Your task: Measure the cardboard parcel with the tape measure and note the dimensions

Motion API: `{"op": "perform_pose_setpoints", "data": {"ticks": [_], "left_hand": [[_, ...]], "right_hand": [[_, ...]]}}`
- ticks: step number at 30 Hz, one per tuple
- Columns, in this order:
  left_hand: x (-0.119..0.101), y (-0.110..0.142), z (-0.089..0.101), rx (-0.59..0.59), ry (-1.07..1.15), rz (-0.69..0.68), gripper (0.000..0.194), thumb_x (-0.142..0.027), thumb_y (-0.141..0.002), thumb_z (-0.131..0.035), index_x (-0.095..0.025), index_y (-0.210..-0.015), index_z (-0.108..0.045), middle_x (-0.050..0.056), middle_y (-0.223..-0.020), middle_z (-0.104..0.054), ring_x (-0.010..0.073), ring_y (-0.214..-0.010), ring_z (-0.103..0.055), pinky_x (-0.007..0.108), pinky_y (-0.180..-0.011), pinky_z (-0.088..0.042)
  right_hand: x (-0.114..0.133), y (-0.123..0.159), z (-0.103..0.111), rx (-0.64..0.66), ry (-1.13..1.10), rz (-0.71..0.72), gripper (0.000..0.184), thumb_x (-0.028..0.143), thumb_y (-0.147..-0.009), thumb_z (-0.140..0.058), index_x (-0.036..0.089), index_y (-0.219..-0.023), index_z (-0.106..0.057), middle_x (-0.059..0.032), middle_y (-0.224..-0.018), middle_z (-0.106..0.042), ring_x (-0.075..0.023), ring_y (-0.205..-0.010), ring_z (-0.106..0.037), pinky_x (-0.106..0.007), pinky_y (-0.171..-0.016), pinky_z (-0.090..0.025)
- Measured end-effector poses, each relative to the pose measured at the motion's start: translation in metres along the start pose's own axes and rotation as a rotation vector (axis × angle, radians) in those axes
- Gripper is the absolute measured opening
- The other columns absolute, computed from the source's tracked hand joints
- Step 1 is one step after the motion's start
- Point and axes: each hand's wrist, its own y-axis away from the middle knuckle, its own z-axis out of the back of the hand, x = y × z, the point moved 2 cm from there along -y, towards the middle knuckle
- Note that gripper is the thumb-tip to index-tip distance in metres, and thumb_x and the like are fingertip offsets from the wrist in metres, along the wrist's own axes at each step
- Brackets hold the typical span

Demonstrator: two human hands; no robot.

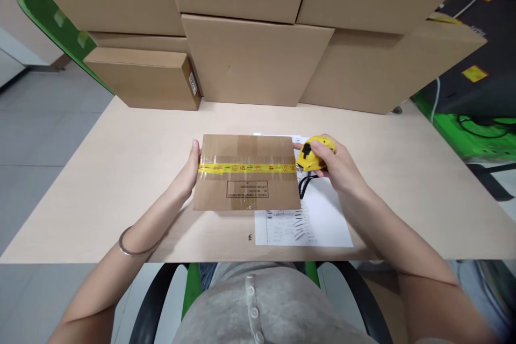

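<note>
A flat brown cardboard box (242, 148) with a yellow printed strip of tape across its top is in the middle of the desk. My left hand (190, 169) holds its left side, thumb up along the edge, the other fingers hidden by the box. In my right hand (336, 164) is a yellow tape measure (316, 153) with a black button, its metal tip close to the box's right edge. No drawn-out blade can be made out. A black cord loop (306, 184) hangs below it, over a sheet of paper (326, 220) with handwriting, partly under the box.
Large cardboard boxes (258, 59) form a wall along the back of the desk (121, 172). A smaller closed box (141, 78) sits at the back left. Green panels (60, 27) flank the left side. The desk's front edge is close to my body.
</note>
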Motion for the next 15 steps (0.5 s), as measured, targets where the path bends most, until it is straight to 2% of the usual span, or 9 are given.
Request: {"op": "perform_pose_setpoints", "data": {"ticks": [2, 4, 5, 7, 9, 11, 13, 15], "left_hand": [[-0.013, 0.003, -0.005, -0.069, 0.075, -0.098, 0.069, -0.08, -0.09, -0.041, -0.023, -0.113, -0.071, 0.01, -0.102, -0.078, 0.0296, -0.098, -0.074, 0.042, -0.082, -0.061], [-0.025, 0.008, -0.008, -0.184, 0.146, -0.284, 0.06, -0.074, -0.092, -0.046, -0.024, -0.119, -0.068, 0.008, -0.115, -0.074, 0.0273, -0.107, -0.071, 0.041, -0.09, -0.058], [-0.028, 0.01, -0.008, -0.224, 0.173, -0.378, 0.053, -0.069, -0.093, -0.049, -0.024, -0.115, -0.068, 0.008, -0.118, -0.072, 0.0263, -0.11, -0.068, 0.04, -0.093, -0.057], [-0.028, 0.015, -0.007, -0.257, 0.21, -0.492, 0.035, -0.057, -0.09, -0.06, -0.025, -0.102, -0.068, 0.005, -0.11, -0.069, 0.0235, -0.105, -0.066, 0.037, -0.091, -0.056], [-0.021, 0.018, -0.005, -0.236, 0.216, -0.513, 0.024, -0.043, -0.078, -0.071, -0.027, -0.094, -0.064, 0.002, -0.097, -0.064, 0.0206, -0.094, -0.064, 0.033, -0.083, -0.054], [-0.014, 0.02, -0.001, -0.208, 0.17, -0.515, 0.03, -0.036, -0.071, -0.071, -0.027, -0.098, -0.064, 0.001, -0.097, -0.061, 0.0201, -0.093, -0.061, 0.032, -0.082, -0.052], [-0.01, 0.02, 0.0, -0.178, 0.114, -0.514, 0.038, -0.037, -0.071, -0.068, -0.028, -0.108, -0.064, 0.003, -0.105, -0.061, 0.0221, -0.099, -0.06, 0.035, -0.089, -0.05], [-0.011, 0.02, 0.0, -0.173, 0.099, -0.522, 0.04, -0.042, -0.074, -0.064, -0.027, -0.111, -0.065, 0.004, -0.107, -0.062, 0.0238, -0.1, -0.06, 0.037, -0.091, -0.05]], "right_hand": [[0.007, 0.017, 0.003, -0.006, -0.028, 0.067, 0.044, 0.059, -0.078, -0.077, 0.024, -0.082, -0.049, -0.0048, -0.106, -0.077, -0.0053, -0.039, -0.04, -0.026, -0.035, -0.027], [0.013, 0.035, 0.007, 0.016, -0.036, 0.129, 0.042, 0.057, -0.077, -0.077, 0.026, -0.084, -0.05, -0.004, -0.108, -0.077, -0.0063, -0.039, -0.04, -0.028, -0.034, -0.028], [0.015, 0.043, 0.009, 0.035, -0.02, 0.147, 0.041, 0.056, -0.076, -0.079, 0.026, -0.085, -0.051, -0.0036, -0.105, -0.077, -0.007, -0.04, -0.039, -0.028, -0.034, -0.028], [0.015, 0.054, 0.011, 0.085, 0.04, 0.159, 0.04, 0.052, -0.074, -0.082, 0.027, -0.085, -0.054, -0.0025, -0.095, -0.076, -0.008, -0.041, -0.038, -0.028, -0.035, -0.029], [0.014, 0.058, 0.013, 0.097, 0.091, 0.15, 0.039, 0.048, -0.071, -0.085, 0.027, -0.082, -0.055, -0.0005, -0.081, -0.071, -0.0092, -0.043, -0.038, -0.028, -0.036, -0.029], [0.017, 0.057, 0.014, 0.046, 0.089, 0.151, 0.037, 0.048, -0.071, -0.086, 0.029, -0.085, -0.058, 0.0015, -0.075, -0.063, -0.0099, -0.045, -0.04, -0.027, -0.035, -0.029], [0.027, 0.052, 0.011, -0.015, 0.082, 0.185, 0.037, 0.05, -0.073, -0.084, 0.032, -0.098, -0.063, 0.0017, -0.078, -0.058, -0.0104, -0.048, -0.043, -0.026, -0.035, -0.029], [0.045, 0.044, -0.002, 0.009, 0.134, 0.251, 0.041, 0.05, -0.076, -0.083, 0.033, -0.108, -0.064, 0.0005, -0.088, -0.06, -0.0115, -0.056, -0.05, -0.026, -0.038, -0.034]]}}
